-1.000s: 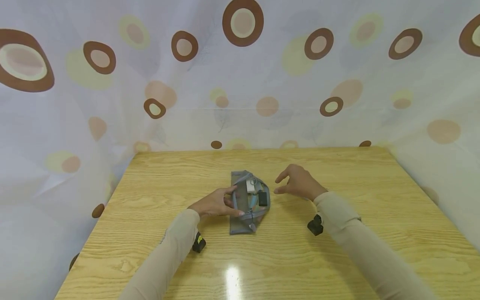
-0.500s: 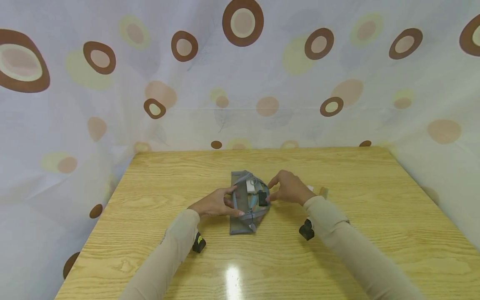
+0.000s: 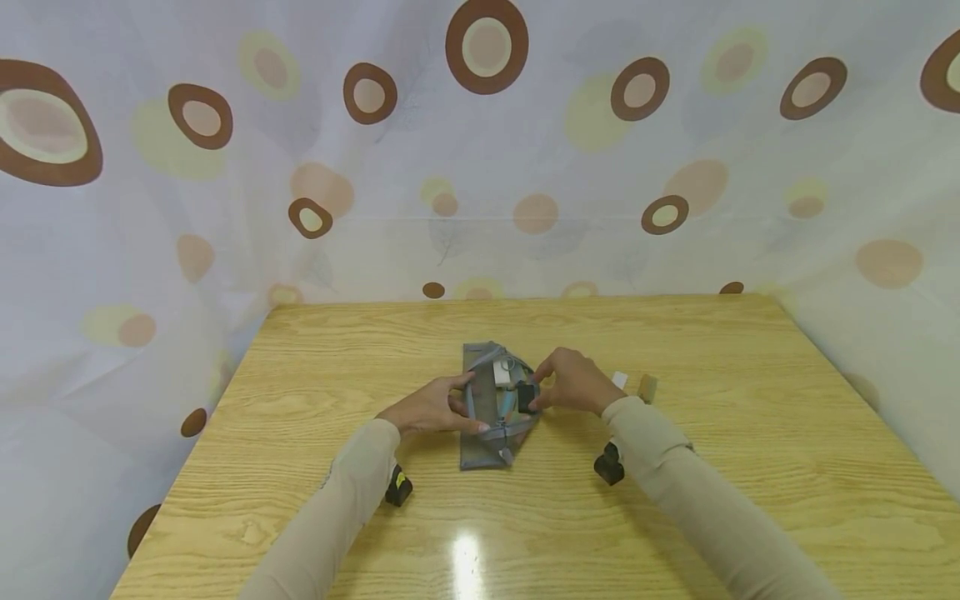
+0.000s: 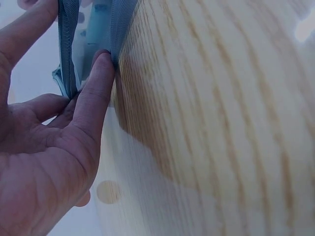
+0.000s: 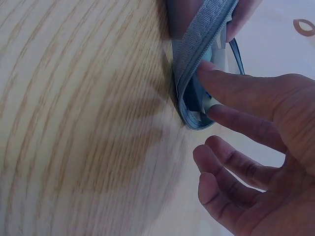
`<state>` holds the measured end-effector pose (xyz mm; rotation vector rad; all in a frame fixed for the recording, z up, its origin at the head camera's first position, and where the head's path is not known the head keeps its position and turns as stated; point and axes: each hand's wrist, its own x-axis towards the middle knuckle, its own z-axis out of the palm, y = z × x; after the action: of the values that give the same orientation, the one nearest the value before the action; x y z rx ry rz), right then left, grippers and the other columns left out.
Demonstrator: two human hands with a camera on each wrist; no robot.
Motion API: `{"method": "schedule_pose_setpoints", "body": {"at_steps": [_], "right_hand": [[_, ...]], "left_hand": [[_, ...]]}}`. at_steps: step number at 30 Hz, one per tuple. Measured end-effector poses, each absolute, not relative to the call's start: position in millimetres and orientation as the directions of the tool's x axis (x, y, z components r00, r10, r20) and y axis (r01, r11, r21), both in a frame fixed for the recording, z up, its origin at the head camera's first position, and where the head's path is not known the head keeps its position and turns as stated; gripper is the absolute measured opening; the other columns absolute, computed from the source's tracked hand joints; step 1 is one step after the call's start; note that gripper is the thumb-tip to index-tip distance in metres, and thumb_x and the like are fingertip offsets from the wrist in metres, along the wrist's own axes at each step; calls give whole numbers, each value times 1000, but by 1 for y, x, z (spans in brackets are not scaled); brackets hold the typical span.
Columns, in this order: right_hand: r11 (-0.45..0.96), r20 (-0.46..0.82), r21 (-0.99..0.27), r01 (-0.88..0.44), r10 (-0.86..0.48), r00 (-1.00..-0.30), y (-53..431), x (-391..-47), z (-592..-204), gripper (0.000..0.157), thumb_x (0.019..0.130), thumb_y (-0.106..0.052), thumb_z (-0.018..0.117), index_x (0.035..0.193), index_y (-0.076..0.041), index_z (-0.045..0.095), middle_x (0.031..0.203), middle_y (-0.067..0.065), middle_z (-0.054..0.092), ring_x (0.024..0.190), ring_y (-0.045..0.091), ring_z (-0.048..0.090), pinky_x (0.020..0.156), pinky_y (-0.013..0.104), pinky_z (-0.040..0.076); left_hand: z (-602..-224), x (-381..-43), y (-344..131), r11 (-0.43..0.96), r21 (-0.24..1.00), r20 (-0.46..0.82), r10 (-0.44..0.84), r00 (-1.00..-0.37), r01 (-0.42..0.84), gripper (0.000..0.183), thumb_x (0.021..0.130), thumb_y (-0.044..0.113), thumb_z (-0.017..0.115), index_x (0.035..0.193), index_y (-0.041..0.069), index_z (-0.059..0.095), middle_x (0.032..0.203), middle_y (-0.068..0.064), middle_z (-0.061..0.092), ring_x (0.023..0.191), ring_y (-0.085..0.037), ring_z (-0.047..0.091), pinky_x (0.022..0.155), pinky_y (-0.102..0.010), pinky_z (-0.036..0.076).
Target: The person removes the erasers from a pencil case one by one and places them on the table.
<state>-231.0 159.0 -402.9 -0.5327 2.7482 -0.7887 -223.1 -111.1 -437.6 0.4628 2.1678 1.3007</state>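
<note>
Right grip (image 3: 576,383) closer, at black block (image 3: 526,398); left grip (image 3: 429,406) holding pouch (image 3: 486,400)

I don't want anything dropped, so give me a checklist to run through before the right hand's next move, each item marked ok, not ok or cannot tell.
1. Pouch open: ok. The zipper edges of the gray pouch stand apart, showing the things inside.
2. Pouch steadied: ok. The left hand holds it at its left side.
3. Right hand at the opening: ok. The thumb and index finger of the right hand are at the right edge, by the black item.
4. Black item firmly gripped: cannot tell. The pouch edge hides the contact.
5. All small things inside the pouch: not ok. A white piece and a tan piece lie on the table.
</note>
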Motion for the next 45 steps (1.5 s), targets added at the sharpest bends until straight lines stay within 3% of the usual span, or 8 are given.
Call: {"method": "schedule_pose_setpoints", "body": {"at_steps": [12,28,45], "right_hand": [[789,-110,-532,-306,-423,-899,156,-230,-408,42,75,-21,92,108,1,77,123,21,69,123,46,57,103,57,46],[802,-105,-508,-315,-420,-901,156,-234,-414,45,73,-25,93,108,1,77,122,19,70,121,44,59,101,55,48],[797,-99,-506,-330,-434,-896,155,-235,-414,49,73,-25,93,110,3,76,121,20,70,119,43,60,99,54,50]], "left_hand": [[-439,-224,-110,470,883,-299,548,-781,-8,102,87,20,83,162,4,16,136,-18,57,115,-26,64,97,-42,53],[-438,-223,-108,485,874,-320,528,-786,-30,104,86,22,84,163,6,15,128,-17,63,115,-26,64,99,-44,52],[-438,-224,-109,489,872,-307,530,-790,-12,103,86,23,84,162,6,16,140,-19,55,119,-29,62,99,-44,52]]}}
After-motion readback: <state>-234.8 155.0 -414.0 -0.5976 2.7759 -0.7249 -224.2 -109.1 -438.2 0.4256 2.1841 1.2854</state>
